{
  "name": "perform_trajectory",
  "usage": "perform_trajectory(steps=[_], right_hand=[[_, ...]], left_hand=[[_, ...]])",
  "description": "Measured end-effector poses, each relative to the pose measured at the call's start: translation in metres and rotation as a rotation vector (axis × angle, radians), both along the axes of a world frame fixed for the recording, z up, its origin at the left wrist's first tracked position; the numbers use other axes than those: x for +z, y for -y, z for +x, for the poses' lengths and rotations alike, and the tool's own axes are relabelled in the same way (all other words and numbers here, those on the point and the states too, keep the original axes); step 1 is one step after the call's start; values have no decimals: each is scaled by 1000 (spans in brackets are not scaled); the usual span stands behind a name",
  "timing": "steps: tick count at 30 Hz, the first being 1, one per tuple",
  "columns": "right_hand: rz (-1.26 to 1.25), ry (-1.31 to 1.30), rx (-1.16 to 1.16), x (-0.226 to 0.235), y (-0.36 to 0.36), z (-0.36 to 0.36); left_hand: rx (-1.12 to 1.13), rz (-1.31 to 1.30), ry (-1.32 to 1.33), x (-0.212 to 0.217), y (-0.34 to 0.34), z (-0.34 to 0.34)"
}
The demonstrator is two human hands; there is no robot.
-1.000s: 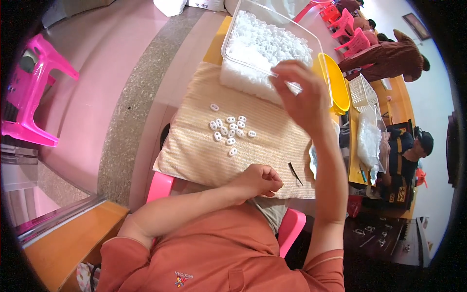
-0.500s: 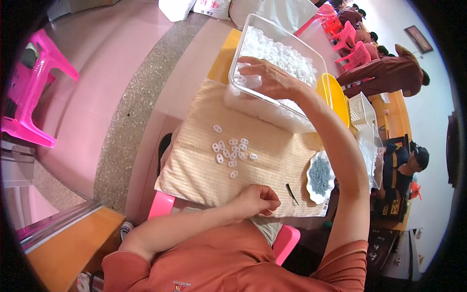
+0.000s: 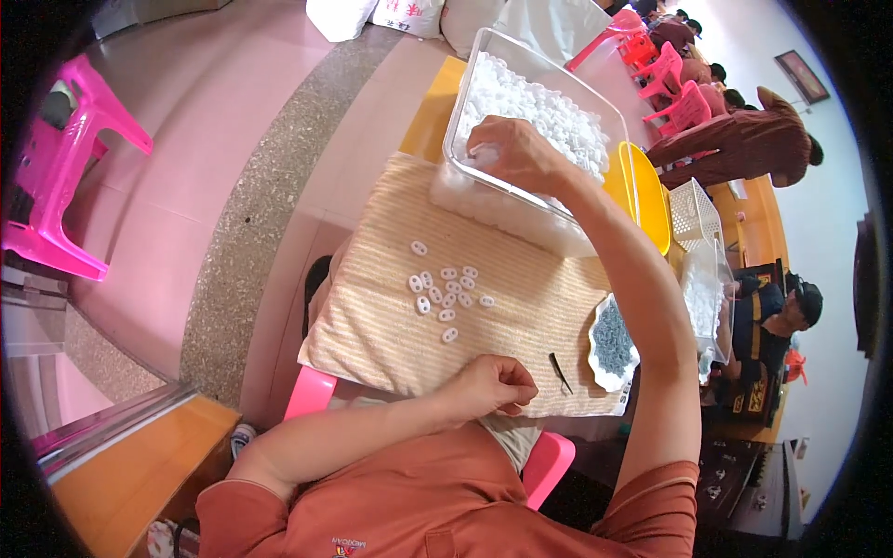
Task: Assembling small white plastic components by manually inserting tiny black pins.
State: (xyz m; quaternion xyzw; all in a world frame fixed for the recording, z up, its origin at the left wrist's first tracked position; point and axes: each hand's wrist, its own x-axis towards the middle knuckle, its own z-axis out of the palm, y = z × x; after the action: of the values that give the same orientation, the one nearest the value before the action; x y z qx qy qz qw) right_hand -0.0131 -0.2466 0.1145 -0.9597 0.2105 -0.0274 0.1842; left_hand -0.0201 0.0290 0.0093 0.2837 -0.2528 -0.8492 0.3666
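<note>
My right hand [image 3: 517, 153] is over the near side of a clear plastic bin [image 3: 549, 206] heaped with small white plastic pieces [image 3: 544, 98]. Its fingers curl around some of these pieces. My left hand [image 3: 493, 383] rests at the near edge of a beige striped cloth [image 3: 381, 279], thumb and fingers pinched together; whatever they hold, if anything, is hidden. Several white oval pieces with two holes [image 3: 450, 288] lie scattered on the cloth beyond it. To its right are black tweezers [image 3: 561, 372] and a white scalloped dish [image 3: 601, 377] of small grey parts.
A yellow basin [image 3: 655, 209] and a white perforated basket [image 3: 693, 212] stand right of the bin. Beyond them, a person in a dark cap [image 3: 772, 312] sits at another table. A pink stool [image 3: 70, 177] stands far left, and white sacks [image 3: 405, 17] at the back.
My right hand's fingers, stretched into the bin before, have curled in around white pieces, and the hand has lifted slightly. My left hand stays in place.
</note>
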Motion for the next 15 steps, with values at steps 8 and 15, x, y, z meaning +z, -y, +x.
perform_trajectory(steps=[8, 15], right_hand=[[22, 31, -209, 11, -7, -12], [-38, 89, -263, 20, -9, -24]], left_hand=[[0, -8, 14, 3, -1, 2], [5, -7, 2, -1, -1, -1]])
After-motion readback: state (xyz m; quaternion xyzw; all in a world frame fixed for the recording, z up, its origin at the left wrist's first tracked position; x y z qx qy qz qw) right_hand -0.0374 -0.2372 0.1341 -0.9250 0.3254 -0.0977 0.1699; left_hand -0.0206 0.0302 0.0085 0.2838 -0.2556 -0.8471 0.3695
